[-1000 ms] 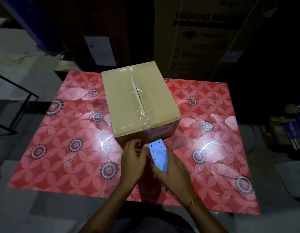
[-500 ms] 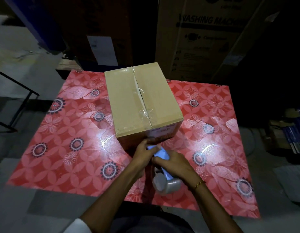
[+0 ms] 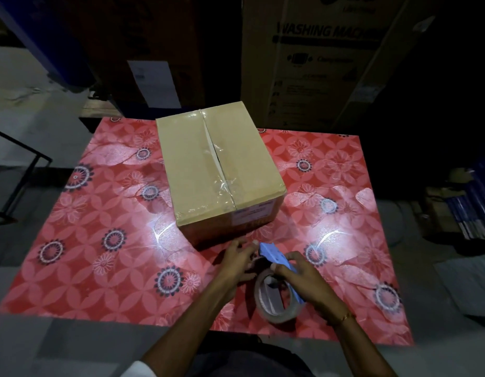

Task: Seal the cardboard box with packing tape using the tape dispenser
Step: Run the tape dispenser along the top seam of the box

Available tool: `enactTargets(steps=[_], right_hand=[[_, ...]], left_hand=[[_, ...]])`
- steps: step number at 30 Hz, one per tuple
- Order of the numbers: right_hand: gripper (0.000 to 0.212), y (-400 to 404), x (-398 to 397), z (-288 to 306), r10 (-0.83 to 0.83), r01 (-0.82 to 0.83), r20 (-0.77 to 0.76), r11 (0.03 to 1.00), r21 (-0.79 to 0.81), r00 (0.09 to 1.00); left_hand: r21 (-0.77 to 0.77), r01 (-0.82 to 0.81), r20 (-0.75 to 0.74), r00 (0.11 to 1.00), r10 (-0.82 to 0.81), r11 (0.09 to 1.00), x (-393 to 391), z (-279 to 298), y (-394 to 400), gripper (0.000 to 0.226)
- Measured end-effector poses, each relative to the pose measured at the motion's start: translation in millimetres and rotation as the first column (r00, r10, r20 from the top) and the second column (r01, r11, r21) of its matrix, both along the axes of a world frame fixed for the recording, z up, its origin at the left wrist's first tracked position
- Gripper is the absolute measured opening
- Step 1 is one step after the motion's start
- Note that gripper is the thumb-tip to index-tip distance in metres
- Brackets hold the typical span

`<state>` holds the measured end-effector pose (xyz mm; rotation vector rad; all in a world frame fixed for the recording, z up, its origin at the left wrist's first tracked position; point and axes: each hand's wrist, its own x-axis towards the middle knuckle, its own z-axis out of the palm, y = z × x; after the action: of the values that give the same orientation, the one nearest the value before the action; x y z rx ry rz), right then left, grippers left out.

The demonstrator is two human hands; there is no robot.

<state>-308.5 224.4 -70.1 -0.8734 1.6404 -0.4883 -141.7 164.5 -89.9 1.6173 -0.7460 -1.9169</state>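
Dim storage space surrounds a table (image 3: pixel 100 240) under a red floral cover, with a tall washing-machine carton (image 3: pixel 317 63) standing behind it. On the table sits the box (image 3: pixel 217 170), flaps closed, clear tape (image 3: pixel 222 183) already shining along its centre seam and wrinkled near the front edge.

From the head camera, the only view, the right hand (image 3: pixel 304 278) is wrapped around the blue dispenser (image 3: pixel 274 254), whose roll (image 3: pixel 274 300) hangs below its grip, just in front of the box. The left hand (image 3: pixel 236 259) is loosely curled beside the dispenser's nose, fingertips close to the blade end; whether it pinches a loose tape tail I cannot tell, as that spot is dark and blurred.

The step in hand seems to be freeing the tape end for another strip. It would go best with the tail pulled out flat, pressed onto the front face below the seam, then drawn straight back over the top while the free hand smooths it down.

Against half a second earlier, both hands have come back from the box's front face, and the dispenser is turned so the roll's open ring faces up.
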Motion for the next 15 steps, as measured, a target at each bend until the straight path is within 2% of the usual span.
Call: enactTargets(steps=[2,4,7,9,12,15], right_hand=[[0.023,2.3,-14.4,-5.0,-0.04,0.039,-0.014,0.999,-0.034,0.999],[0.02,3.7,-29.2,-9.6,-0.103,0.105,0.032,0.992,-0.063,0.994],[0.024,4.7,-50.3,-13.0,-0.215,0.221,0.124,0.975,-0.036,0.969],[0.03,5.3,-63.0,-16.7,-0.245,0.25,0.132,0.968,-0.019,0.961],[0.036,6.3,-79.2,-27.0,-0.248,0.251,0.068,0.967,-0.044,0.966],[0.041,4.3,-89.3,-33.5,-0.248,0.246,0.001,0.963,-0.108,0.969]], left_hand=[[-0.011,-0.009,0.008,1.0,0.009,1.0,-3.8,-2.8,-0.3,0.028],[-0.024,0.017,0.07,0.997,-0.016,1.0,-8.6,-7.9,-0.1,0.019],[-0.023,0.086,0.108,0.991,-0.083,0.996,-20.4,-11.4,3.8,0.005],[-0.033,0.148,0.084,0.986,-0.145,0.988,-30.5,-14.0,7.5,0.01],[-0.116,0.278,0.095,0.959,-0.268,0.954,-47.1,-13.3,14.3,0.011],[-0.182,0.341,0.1,0.939,-0.328,0.922,-64.1,-14.1,18.8,0.01]])
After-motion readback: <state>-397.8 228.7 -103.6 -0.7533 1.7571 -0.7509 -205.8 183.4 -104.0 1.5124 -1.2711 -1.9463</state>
